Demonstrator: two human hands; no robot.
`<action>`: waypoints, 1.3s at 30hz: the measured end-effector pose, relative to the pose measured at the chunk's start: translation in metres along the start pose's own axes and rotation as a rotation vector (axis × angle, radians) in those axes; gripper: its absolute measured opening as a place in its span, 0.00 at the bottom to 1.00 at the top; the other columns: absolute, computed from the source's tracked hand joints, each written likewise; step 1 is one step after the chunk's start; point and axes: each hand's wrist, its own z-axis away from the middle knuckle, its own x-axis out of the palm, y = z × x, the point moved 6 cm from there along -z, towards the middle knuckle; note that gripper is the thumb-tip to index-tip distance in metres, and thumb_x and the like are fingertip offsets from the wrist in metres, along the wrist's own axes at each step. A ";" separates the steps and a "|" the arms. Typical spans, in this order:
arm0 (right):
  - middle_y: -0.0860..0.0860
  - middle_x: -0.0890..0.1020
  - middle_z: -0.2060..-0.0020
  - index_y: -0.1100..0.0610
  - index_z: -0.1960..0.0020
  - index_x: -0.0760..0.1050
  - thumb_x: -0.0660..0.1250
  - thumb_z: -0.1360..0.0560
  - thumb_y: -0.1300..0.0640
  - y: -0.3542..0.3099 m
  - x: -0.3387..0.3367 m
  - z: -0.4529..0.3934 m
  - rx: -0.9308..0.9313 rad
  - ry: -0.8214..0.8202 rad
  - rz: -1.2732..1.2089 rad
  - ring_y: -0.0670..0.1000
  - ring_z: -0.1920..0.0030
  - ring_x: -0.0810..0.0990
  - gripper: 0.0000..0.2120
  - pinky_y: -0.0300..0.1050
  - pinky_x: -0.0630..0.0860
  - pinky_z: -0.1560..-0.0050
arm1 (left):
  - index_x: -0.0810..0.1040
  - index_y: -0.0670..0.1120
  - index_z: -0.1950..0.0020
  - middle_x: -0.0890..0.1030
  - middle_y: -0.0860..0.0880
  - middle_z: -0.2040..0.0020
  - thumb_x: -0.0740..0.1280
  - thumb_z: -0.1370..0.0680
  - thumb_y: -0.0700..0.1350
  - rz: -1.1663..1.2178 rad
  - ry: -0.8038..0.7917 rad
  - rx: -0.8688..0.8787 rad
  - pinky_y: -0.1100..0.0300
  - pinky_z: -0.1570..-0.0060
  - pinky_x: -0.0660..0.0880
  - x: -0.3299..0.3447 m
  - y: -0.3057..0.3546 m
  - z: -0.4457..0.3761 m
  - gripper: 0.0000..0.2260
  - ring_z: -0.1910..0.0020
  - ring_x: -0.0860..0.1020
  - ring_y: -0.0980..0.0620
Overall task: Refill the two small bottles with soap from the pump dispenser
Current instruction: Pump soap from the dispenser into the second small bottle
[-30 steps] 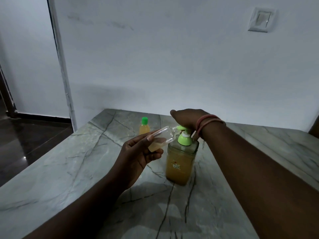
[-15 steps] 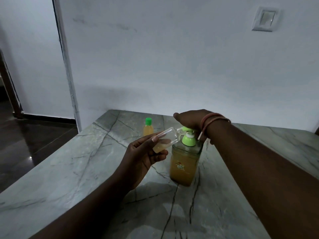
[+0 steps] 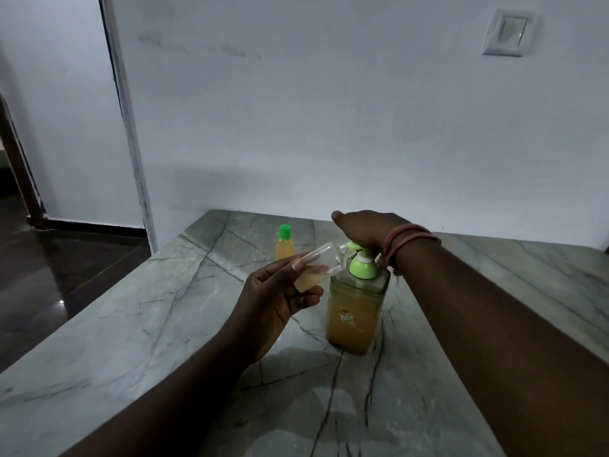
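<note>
Left hand (image 3: 276, 301) pinches the light, likely slippery small bottle (image 3: 321, 265) mid-body; right hand (image 3: 369, 229) presses the pump dispenser (image 3: 357, 305), fingers hidden.

Dim bluish light, soft shadows, slight blur, wide-angle bending at edges

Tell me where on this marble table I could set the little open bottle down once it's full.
Bare marble table lies left of the pump dispenser, in front of the capped small bottle. More lies right of the dispenser, toward the wall. It's crowded at the pump, where the right hand presses and the left hand holds the open bottle.
</note>
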 end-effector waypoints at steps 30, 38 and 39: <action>0.58 0.68 0.30 0.60 0.30 0.67 0.45 0.16 0.50 0.002 0.008 -0.010 -0.033 0.009 0.000 0.57 0.34 0.70 0.22 0.44 0.65 0.42 | 0.84 0.44 0.41 0.85 0.41 0.45 0.79 0.36 0.58 -0.017 0.016 -0.004 0.59 0.58 0.81 -0.001 -0.001 -0.001 0.28 0.57 0.83 0.48; 0.57 0.65 0.27 0.59 0.26 0.62 0.46 0.16 0.48 -0.001 0.001 -0.002 -0.041 -0.027 0.050 0.55 0.35 0.70 0.24 0.43 0.64 0.39 | 0.84 0.45 0.41 0.84 0.40 0.44 0.80 0.37 0.59 -0.026 0.015 -0.008 0.59 0.57 0.81 -0.001 -0.001 0.001 0.30 0.56 0.83 0.48; 0.57 0.64 0.27 0.58 0.26 0.62 0.47 0.17 0.45 -0.001 -0.001 -0.003 -0.027 -0.014 0.059 0.56 0.31 0.68 0.25 0.44 0.64 0.36 | 0.85 0.45 0.41 0.84 0.40 0.44 0.80 0.37 0.60 -0.023 0.013 -0.010 0.59 0.57 0.81 -0.001 -0.001 0.001 0.29 0.56 0.83 0.48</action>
